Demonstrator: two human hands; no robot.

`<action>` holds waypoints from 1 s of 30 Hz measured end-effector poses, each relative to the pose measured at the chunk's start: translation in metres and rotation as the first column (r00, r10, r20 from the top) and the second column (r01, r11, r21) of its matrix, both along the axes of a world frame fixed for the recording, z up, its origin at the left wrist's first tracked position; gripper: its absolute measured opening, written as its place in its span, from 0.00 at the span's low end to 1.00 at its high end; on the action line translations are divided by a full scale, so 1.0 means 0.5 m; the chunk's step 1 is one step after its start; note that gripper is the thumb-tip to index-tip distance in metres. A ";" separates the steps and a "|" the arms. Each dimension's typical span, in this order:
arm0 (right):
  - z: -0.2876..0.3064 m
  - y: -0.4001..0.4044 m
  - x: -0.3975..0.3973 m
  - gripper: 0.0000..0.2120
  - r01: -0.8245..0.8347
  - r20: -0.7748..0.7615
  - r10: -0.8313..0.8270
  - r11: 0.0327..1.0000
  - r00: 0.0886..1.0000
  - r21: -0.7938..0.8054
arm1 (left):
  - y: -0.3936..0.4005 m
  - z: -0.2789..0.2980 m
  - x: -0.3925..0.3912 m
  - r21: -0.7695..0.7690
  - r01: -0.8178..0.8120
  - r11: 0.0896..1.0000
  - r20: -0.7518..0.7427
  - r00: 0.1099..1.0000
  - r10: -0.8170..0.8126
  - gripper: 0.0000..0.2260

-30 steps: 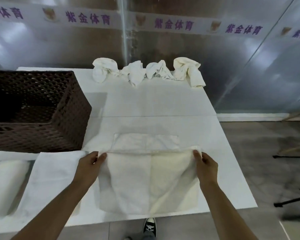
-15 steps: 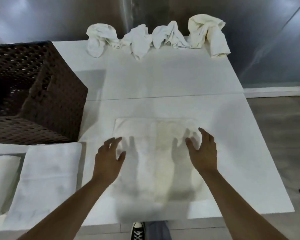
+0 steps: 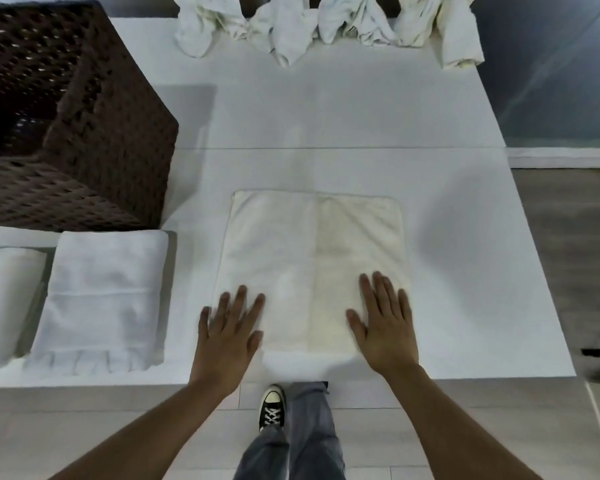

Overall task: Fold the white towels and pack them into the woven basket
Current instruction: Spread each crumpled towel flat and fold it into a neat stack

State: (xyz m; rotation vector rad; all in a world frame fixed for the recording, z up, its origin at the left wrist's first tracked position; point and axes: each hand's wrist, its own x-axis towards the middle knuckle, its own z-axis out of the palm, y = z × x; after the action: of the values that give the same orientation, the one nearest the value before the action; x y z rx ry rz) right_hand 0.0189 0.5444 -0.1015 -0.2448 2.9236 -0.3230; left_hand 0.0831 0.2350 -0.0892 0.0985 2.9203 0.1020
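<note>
Towel [image 3: 312, 265] flat on table [image 3: 326, 112], both hands spread wide: left [image 3: 230, 336], right [image 3: 385, 327], basket [image 3: 94, 133] & far towels [image 3: 326, 26] cut off

Woven basket [image 3: 84, 133] upper left, crumpled towels [image 3: 326, 26] along top, half-folded towel [image 3: 312, 258] centre, folded towel [image 3: 101, 299] lower left.

Both hands lie flat, fingers spread, on the near corners of a folded cream-white terry towel [image 3: 312, 265], left hand [image 3: 230, 332] and right hand [image 3: 385, 323]; a dark brown woven basket [image 3: 84, 133] stands far-left on the white table [image 3: 343, 116]; crumpled white towels [image 3: 326, 26] line its far edge.
</note>
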 end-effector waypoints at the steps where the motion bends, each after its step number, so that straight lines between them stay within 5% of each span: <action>1: 0.002 0.000 0.004 0.34 0.014 -0.010 -0.013 1.000 1.000 0.007 | 0.002 0.003 0.001 -0.012 -0.003 1.000 -0.004 1.000 0.003 0.28; 4: 0.022 0.007 0.047 0.37 0.079 -0.111 -0.081 0.997 0.991 -0.025 | 0.009 0.010 0.016 -0.027 0.000 1.000 -0.053 0.999 -0.001 0.26; 9: 0.016 0.034 0.194 0.41 -0.091 -0.066 0.091 0.996 0.994 0.007 | -0.005 -0.003 0.090 0.048 0.121 0.992 -0.034 0.992 -0.119 0.23; 15: 0.004 0.045 0.293 0.36 -0.010 -0.076 0.012 1.000 0.997 0.026 | -0.028 0.003 0.176 0.000 0.236 0.972 0.014 0.972 -0.236 0.34; 21: 0.015 0.063 0.320 0.22 0.068 -0.185 -0.088 0.992 0.979 -0.111 | -0.060 0.019 0.204 0.106 0.069 0.992 -0.081 0.995 -0.061 0.36; 26: 0.008 0.078 0.328 0.40 -0.003 -0.028 0.004 0.999 1.000 0.038 | -0.078 0.025 0.202 0.176 0.066 0.982 -0.102 0.994 -0.048 0.30; 30: -0.007 0.066 0.298 0.32 0.063 -0.204 -0.063 0.998 0.977 -0.004 | -0.072 0.023 0.182 0.183 0.045 0.982 -0.100 0.995 -0.027 0.29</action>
State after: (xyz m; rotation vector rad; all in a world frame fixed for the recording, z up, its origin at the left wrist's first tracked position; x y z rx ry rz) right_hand 0.1680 0.5772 -0.1049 -0.1957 3.1396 -0.3206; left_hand 0.1742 0.1992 -0.0778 0.1910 2.9980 0.3730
